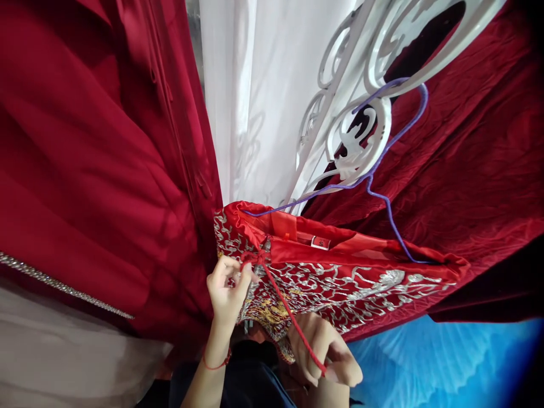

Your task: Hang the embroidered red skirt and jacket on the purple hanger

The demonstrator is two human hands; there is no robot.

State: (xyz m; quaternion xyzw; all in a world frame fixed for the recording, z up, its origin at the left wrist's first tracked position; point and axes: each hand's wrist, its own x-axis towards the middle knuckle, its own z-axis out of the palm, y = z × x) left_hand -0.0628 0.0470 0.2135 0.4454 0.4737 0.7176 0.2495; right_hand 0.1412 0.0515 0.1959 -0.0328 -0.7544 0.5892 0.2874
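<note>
A red skirt (340, 300) with silver and gold embroidery hangs by its waistband from a purple wire hanger (389, 207). At the left part of the waistband a red drawstring cord (280, 294) is looped or knotted. My left hand (227, 286) pinches the cord close to that knot, in front of the embroidered cloth. Lower and to the right, my right hand (325, 351) is closed on the other stretch of the cord, which runs taut and slanting between the knot and my fingers. A small size label (320, 242) shows inside the waistband.
The hanger hooks onto a white scrolled metal rack (352, 136). Dark red cloth (106, 158) hangs on the left, with a band of sparkling trim (63, 286). White drapery (263, 102) is behind, more red fabric (476, 147) at right, and blue pleated fabric (425, 362) below it.
</note>
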